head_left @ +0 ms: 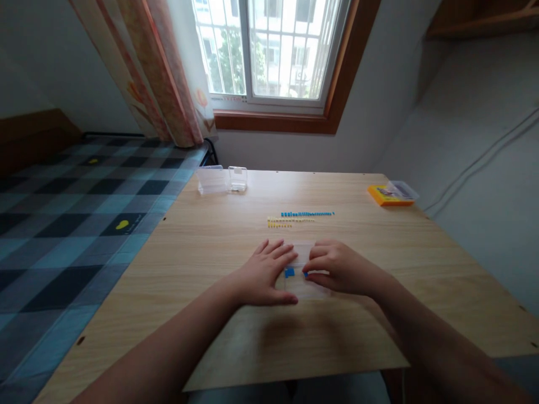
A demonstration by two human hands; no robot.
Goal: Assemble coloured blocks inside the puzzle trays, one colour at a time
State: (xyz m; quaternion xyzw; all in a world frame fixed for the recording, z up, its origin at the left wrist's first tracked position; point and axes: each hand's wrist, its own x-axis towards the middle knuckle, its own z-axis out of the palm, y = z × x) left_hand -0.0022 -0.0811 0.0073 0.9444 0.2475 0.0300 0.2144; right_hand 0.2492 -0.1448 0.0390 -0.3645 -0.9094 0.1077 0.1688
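Note:
A clear plastic sheet or shallow tray lies on the table in front of me; its exact kind is hard to make out. On its left part sits a small cluster of blue pieces. My left hand rests on the clear plastic's left edge, fingers spread, holding nothing. Over the right side, my right hand pinches a small blue piece between thumb and fingertips, close to the plastic. Beyond the hands runs a row of blue pieces, with rows of pale and yellow pieces nearer me.
Two clear plastic boxes stand at the table's far left corner. At the far right is a yellow box with a clear container against it. A checkered bed adjoins the wooden table on the left.

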